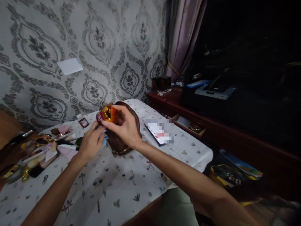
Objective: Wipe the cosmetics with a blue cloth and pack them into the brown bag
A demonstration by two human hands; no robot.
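Note:
My right hand (125, 125) grips a shiny amber container (107, 113) with a dark red label, held tilted above a brown bag (118, 142). The fingers of my left hand (90, 141) are curled at the container's lower left side. A light blue piece of cloth or wipe (104, 142) shows at those fingers, partly hidden by them. Behind my hands the bag stands on the patterned tablecloth (131, 188), and a zip runs along its lower edge. Left of the container lies a small bottle (82, 121) with a white cap and dark red label.
Cosmetics, brushes and sunglasses (43, 140) are heaped at the table's left. A phone (158, 133) with a lit screen lies right of the bag. Past the table's right side are an open drawer (190, 127) and a dark red cabinet (225, 135). Patterned wallpaper rises behind.

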